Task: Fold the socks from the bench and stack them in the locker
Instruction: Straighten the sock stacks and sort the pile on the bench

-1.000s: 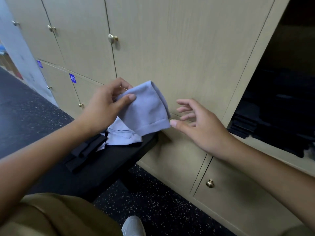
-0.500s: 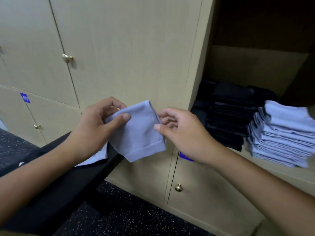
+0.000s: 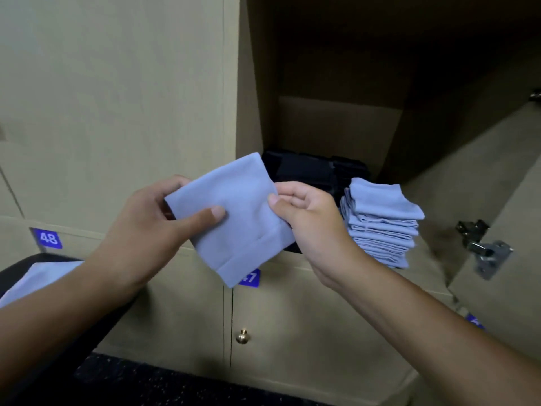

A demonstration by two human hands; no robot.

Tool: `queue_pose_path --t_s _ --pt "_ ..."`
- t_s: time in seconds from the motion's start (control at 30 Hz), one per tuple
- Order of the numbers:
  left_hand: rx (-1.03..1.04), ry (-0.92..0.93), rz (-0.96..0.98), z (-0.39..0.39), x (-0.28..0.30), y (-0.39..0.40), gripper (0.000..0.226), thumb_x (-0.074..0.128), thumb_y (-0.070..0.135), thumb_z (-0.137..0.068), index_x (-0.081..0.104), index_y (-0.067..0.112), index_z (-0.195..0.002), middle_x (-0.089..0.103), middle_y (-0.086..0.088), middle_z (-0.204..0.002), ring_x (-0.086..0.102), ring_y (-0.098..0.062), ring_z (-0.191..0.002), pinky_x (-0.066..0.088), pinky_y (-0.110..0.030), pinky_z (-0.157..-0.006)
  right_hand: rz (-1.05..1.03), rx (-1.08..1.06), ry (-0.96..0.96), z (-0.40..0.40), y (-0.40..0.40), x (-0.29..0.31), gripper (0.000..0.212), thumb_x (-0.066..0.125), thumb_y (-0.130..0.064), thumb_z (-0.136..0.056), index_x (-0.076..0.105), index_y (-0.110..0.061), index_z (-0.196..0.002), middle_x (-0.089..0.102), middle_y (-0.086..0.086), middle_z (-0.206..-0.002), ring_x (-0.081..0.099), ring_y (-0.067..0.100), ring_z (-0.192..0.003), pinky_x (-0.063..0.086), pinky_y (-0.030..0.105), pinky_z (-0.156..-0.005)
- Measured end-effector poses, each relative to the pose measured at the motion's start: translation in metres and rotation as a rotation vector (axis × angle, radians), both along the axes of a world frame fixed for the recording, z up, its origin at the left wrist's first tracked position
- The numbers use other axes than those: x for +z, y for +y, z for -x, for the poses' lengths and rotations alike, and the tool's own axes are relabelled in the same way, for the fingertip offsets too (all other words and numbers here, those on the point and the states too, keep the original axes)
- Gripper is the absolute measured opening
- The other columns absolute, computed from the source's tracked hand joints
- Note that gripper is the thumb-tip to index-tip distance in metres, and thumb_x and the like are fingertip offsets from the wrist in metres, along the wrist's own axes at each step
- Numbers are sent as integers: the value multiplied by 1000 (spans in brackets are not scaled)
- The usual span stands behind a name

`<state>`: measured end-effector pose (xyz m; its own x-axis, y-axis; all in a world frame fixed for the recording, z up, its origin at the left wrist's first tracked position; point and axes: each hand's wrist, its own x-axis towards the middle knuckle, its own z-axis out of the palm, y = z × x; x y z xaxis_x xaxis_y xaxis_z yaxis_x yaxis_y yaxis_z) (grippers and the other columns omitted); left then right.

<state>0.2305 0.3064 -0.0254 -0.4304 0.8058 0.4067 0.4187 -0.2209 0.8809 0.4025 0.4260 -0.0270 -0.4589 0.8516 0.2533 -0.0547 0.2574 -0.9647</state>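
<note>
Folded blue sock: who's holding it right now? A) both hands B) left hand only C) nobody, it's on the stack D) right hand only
A: the left hand and right hand each pinch an edge of the folded blue sock, short of the blue stack.

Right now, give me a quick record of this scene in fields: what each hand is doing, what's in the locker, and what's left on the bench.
left hand: pinches the left side of the folded sock
right hand: pinches the sock's right edge
sock position: held in the air before the open locker
locker contents: blue stack on the right, black stack on the left
bench: another blue sock lies on it
</note>
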Motion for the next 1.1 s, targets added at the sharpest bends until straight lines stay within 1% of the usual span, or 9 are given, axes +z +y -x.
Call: queue_pose_path --t_s 0.1,0.23,0.33,0.4,0.5,0.67,0.83,0.93,1.1 --pt "-70 -110 60 -15 -2 16 30 85 23 -81 71 14 -105 77 -5 -96 74 -27 -91 60 -47 -84 56 -43 68 -12 7 1 17 57 -6 -100 71 -5 -111 78 12 -101 73 21 -87 57 29 -75" --pt "-176 -309 42 -42 0 36 48 79 10 -86 59 18 -128 78 -3 -105 76 -23 -97 61 -40 -82 97 -181 168 -24 18 8 15 59 -6 -100 71 -8 -108 79 8 -98 75 23 -93 60 34 -82" --pt "-86 -264 32 -64 4 51 45 78 10 -86 53 16 -123 78 -3 -94 76 -20 -81 64 -41 -67 94 -299 224 -36 27 13 15 60 -8 -100 71 -7 -110 79 6 -99 74 23 -95 59 37 -87" --pt "-54 -259 22 -76 6 63 48 78 12 -86 48 18 -123 76 -4 -92 76 -21 -79 61 -54 -72 82 -359 233 -46 32 15 15 61 -10 -100 71 -9 -110 79 2 -96 75 18 -91 61 36 -86" --pt "-50 -257 -37 -91 9 81 48 74 9 -90 38 19 -119 74 -5 -89 75 -23 -76 62 -47 -72 77 -426 261 -63 42 17 12 63 -12 -98 71 -12 -108 79 -3 -90 75 13 -85 62 34 -83" --pt "-37 -134 -107 -110 6 116 25 73 8 -90 50 18 -90 72 0 -100 74 -20 -79 60 -53 -71 -36 -592 214 -93 62 14 13 71 -19 -93 60 -19 -98 71 -2 -77 65 18 -77 54 38 -77" --pt "23 -106 -193 -131 3 148 14 76 15 -89 63 21 -88 70 7 -97 67 1 -82 59 -31 -76 -138 -646 149 -124 75 14 7 70 -22 -93 73 -21 -87 71 -7 -79 65 13 -78 57 42 -85" --pt "28 -121 -214 -140 1 165 7 76 19 -89 70 21 -92 72 10 -95 67 1 -91 56 -24 -81 -132 -594 137 -136 81 11 13 72 -11 -91 77 -22 -88 76 -7 -86 70 9 -84 58 35 -89" --pt "-142 -123 -122 -151 -3 181 35 70 24 -95 66 20 -130 71 13 -104 70 0 -92 55 -17 -83 -106 -650 165 -146 97 4 14 75 -6 -89 78 -20 -90 78 4 -101 72 11 -91 56 29 -93"
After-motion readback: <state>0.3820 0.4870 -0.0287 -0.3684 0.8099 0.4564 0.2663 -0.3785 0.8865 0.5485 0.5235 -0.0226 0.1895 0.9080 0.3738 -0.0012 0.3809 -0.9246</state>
